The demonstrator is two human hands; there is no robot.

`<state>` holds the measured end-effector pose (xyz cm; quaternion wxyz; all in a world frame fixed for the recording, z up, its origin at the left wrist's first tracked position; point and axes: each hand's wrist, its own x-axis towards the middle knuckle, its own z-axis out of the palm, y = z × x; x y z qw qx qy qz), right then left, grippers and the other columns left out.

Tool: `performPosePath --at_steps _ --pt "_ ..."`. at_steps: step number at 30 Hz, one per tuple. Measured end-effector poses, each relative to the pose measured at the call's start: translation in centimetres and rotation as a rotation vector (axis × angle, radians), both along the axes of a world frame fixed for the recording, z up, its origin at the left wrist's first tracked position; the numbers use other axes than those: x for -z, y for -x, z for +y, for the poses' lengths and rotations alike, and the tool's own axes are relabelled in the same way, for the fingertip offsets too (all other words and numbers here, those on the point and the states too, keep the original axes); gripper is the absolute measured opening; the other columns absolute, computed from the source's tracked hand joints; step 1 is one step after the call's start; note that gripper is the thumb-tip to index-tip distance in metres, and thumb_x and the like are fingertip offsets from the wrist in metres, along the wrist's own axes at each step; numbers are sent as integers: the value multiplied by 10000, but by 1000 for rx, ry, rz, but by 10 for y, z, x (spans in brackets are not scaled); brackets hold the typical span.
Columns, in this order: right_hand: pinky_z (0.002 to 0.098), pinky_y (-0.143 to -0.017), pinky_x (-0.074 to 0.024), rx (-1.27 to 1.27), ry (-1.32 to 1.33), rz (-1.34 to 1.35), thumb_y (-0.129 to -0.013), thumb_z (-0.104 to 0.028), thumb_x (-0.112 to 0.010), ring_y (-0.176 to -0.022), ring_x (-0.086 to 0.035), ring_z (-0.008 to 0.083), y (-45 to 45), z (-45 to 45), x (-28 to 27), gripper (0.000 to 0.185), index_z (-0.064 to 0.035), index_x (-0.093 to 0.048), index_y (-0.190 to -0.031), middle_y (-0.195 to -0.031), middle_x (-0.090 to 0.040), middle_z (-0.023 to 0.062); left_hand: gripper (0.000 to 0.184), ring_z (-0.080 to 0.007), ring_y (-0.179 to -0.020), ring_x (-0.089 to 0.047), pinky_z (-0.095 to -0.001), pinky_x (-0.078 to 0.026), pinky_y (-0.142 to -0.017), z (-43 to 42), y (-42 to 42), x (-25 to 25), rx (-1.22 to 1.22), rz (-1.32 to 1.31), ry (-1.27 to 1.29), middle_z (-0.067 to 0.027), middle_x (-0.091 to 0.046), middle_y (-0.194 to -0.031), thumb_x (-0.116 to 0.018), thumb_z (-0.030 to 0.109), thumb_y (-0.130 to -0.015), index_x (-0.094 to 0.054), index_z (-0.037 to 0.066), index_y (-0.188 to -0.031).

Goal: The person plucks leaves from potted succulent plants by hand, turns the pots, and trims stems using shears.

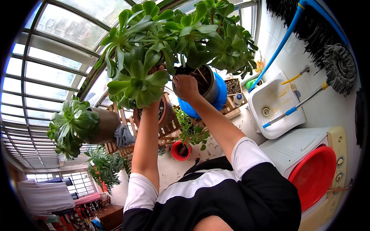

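Large green succulent rosettes (140, 81) fill the upper middle of the head view. My left hand (157, 70) reaches up among them and is mostly hidden behind leaves, so its grip does not show. My right hand (186, 87) is closed beside the stems, above a brown pot of soil (208, 85) standing in a blue basin (221, 91). Something dark lies just above its knuckles; I cannot make out what the fingers hold. A terracotta pot (165, 111) stands behind my left forearm.
Wooden racks (169, 131) carry the pots. Another potted succulent (77, 123) is at left, near a grey cloth (124, 136). A red pot (180, 151) sits below. At right are a white sink (275, 127), mop handles (287, 34) and a washing machine with a red basin (314, 177).
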<state>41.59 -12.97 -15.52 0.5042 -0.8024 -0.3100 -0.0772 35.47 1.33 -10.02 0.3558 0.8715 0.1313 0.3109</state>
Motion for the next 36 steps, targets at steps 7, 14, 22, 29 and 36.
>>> performPosePath --at_steps 7,14,22,29,36 --pt "491 -647 -521 4 20 28 -861 -216 -663 -728 -656 383 1 1 0 162 -63 -681 -810 -765 -670 160 444 -335 -1260 -559 -510 -443 -1071 1 -1 2 7 -10 -54 -152 -561 -1383 -634 197 -947 -510 141 -1370" --pt "495 -636 -521 20 -14 30 -848 -215 -670 -710 -655 394 0 3 2 152 -72 -684 -799 -728 -659 178 455 -338 -1271 -551 -517 -437 -1076 0 -2 2 13 -23 -172 -157 -552 -1394 -635 194 -946 -503 144 -1379" --pt "501 -616 -510 50 -58 -11 -862 -224 -657 -681 -644 389 6 2 4 190 -70 -655 -752 -687 -640 174 470 -345 -1292 -536 -531 -425 -1085 -3 5 5 -32 -226 -1033 -168 -539 -1410 -638 184 -943 -496 142 -1389" --pt "464 -674 -529 10 7 18 -870 -196 -658 -727 -669 363 12 -3 -2 164 -58 -648 -783 -750 -664 163 437 -176 -747 -618 -303 -509 -669 -19 20 5 -11 -197 -569 -81 -623 -954 -523 426 -1022 -506 62 -1262" --pt "437 -667 -545 20 57 -40 -866 -141 -620 -729 -684 342 11 5 5 124 -64 -643 -771 -762 -673 165 369 -257 -1091 -573 -360 -440 -964 -4 4 1 24 -34 -131 -124 -592 -1235 -544 250 -1002 -522 56 -1315"
